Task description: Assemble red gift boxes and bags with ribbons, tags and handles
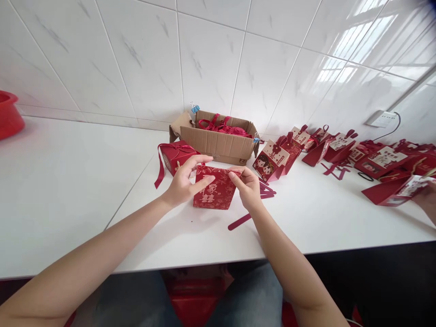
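A red gift box (pixel 218 193) with pale Chinese characters and a floral print is held up just above the white table. My left hand (pixel 185 179) is at its left edge, thumb across the printed front and fingers over the top side. At the upper right corner, my right hand (pixel 249 185) pinches the box between thumb and fingers. Behind my left hand sits another red box (pixel 174 154) with a ribbon. Dark red strips (pixel 267 188) lie by my right hand, and one strip (pixel 239 222) is under that wrist.
A cardboard box (pixel 218 144) holding red ribbons stands against the tiled wall, with blue clips on it. Finished-looking red gift boxes (pixel 270 161) crowd the right side. Another person's hand (pixel 427 193) holds a box at far right. A red basin (pixel 10 116) is at far left.
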Action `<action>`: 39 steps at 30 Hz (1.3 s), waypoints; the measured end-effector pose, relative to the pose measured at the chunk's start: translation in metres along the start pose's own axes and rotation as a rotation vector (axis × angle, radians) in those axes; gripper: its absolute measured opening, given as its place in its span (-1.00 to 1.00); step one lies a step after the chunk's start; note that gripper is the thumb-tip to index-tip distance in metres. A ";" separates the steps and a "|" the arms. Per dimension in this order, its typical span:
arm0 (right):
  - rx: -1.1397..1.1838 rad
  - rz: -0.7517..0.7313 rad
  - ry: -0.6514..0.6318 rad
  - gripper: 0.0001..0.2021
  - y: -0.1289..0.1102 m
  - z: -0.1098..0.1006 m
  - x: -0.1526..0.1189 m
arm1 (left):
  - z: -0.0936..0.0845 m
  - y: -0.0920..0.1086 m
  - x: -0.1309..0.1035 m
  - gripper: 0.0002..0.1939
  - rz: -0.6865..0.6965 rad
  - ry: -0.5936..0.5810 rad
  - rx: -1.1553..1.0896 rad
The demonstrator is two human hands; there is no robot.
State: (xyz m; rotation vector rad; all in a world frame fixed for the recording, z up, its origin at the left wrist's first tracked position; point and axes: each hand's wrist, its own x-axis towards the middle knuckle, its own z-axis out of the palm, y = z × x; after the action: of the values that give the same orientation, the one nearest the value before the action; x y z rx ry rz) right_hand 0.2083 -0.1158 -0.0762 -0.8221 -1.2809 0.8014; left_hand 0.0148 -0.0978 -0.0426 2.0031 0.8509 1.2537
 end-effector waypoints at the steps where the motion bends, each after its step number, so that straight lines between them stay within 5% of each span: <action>1: -0.016 -0.008 0.015 -0.83 0.000 0.000 0.000 | 0.001 0.003 0.006 -0.66 -0.006 -0.008 0.019; 5: -0.163 -0.107 0.094 -0.84 0.002 -0.005 0.000 | 0.004 0.010 0.028 -0.80 -0.025 -0.071 0.080; 8: -0.246 -0.160 0.138 -0.87 0.003 -0.008 0.001 | 0.000 0.016 0.043 -0.82 0.006 -0.228 0.144; 14: -0.222 -0.122 0.167 -0.87 0.005 -0.007 0.001 | -0.009 0.039 0.062 -0.83 0.074 -0.448 0.523; 22: -0.087 0.108 0.004 -0.67 0.002 -0.004 0.000 | -0.003 0.034 0.065 -0.81 0.119 -0.440 0.569; 29: -0.041 0.146 0.016 -0.85 0.000 0.002 -0.002 | -0.008 0.033 0.066 -0.79 -0.018 -0.523 0.382; 31: -0.009 0.128 0.005 -0.87 0.001 0.003 -0.003 | -0.017 0.024 0.075 -0.73 -0.115 -0.477 0.255; 35: 0.013 0.106 -0.022 -0.90 0.001 0.005 -0.004 | -0.039 -0.006 0.117 -0.72 -0.147 0.016 0.491; 37: -0.003 0.079 -0.038 -0.91 0.001 0.005 -0.005 | -0.047 -0.022 0.140 -0.56 -0.053 0.004 0.797; 39: -0.014 0.051 -0.048 -0.92 -0.001 0.004 -0.006 | -0.050 -0.036 0.157 -0.46 -0.061 -0.160 0.982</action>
State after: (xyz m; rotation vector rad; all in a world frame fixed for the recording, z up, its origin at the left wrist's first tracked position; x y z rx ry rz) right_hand 0.2032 -0.1206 -0.0779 -0.8540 -1.3135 0.8580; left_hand 0.0153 0.0543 0.0293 2.7160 1.6346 0.6402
